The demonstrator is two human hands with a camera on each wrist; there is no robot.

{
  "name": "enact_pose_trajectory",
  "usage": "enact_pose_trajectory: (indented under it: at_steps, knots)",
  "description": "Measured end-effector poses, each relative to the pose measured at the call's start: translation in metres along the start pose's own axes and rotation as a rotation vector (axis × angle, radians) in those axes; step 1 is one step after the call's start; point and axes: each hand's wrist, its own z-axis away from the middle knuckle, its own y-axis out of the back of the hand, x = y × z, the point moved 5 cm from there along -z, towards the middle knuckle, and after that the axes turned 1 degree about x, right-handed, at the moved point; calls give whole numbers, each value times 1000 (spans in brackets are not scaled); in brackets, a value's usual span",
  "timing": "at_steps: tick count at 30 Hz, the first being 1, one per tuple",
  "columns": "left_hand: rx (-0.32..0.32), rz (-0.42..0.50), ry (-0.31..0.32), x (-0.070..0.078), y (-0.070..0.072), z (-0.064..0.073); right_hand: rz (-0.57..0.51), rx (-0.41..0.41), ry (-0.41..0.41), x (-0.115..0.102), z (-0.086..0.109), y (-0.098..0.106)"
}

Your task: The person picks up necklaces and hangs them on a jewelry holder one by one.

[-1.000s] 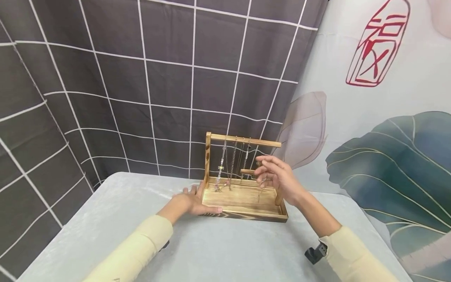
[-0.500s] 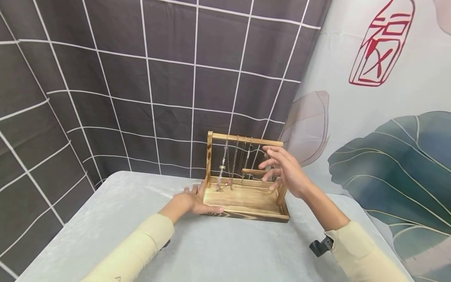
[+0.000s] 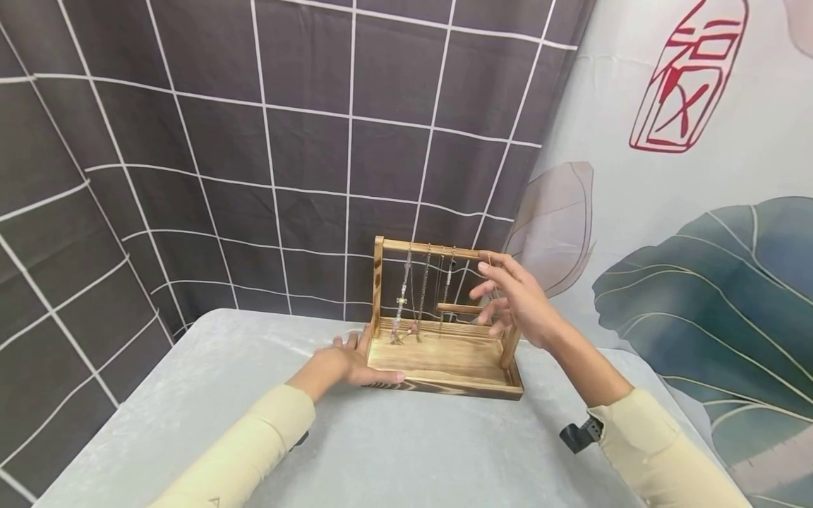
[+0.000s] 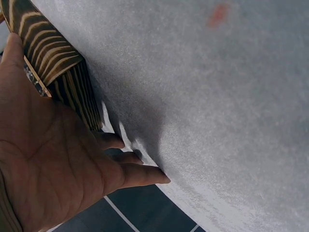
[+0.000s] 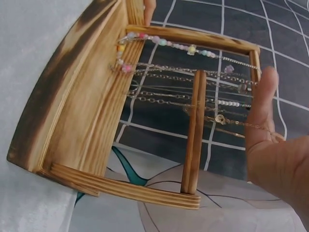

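Note:
A wooden jewelry stand (image 3: 377, 282) with a tray base stands on the table. Several necklaces hang from its top bar, among them one with pastel beads (image 5: 163, 42). My left hand (image 3: 336, 363) rests against the tray's left end, its thumb on the front rim and its fingers extended beside it. At the right end of the top bar my right hand (image 3: 527, 303) holds a thin gold necklace (image 5: 234, 122). The index finger lies at the bar and the other fingers are spread. My thumb partly hides the bar in the right wrist view.
A shorter wooden peg (image 5: 195, 140) juts from the right post, below the top bar. The stand sits on a pale plush tablecloth (image 3: 394, 451). Dark grid fabric (image 3: 305, 155) hangs behind, and a printed pale curtain (image 3: 610, 282) hangs at the right.
My right hand has risen and shifted right to the top bar's end, bringing the gold necklace with it. The left hand and stand stay nearly in place.

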Motion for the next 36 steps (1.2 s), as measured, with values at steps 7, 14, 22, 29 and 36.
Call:
enact_pose_trajectory:
  at_steps: [7, 14, 22, 29, 36]
  knots:
    - [4, -2, 6, 1, 1, 0, -157, 44, 107, -9, -1, 8]
    - [10, 2, 8, 2, 1, 0, -223, 87, 169, -16, -3, 23]
    - [13, -2, 8, 1, 0, -1, -204, 162, 197, -14, -9, 48]
    - [11, 0, 7, 0, -1, -2, -211, 177, 192, -12, -17, 62]
    - [14, -3, 6, 0, -1, -1, -220, 168, 213, -23, -26, 64]
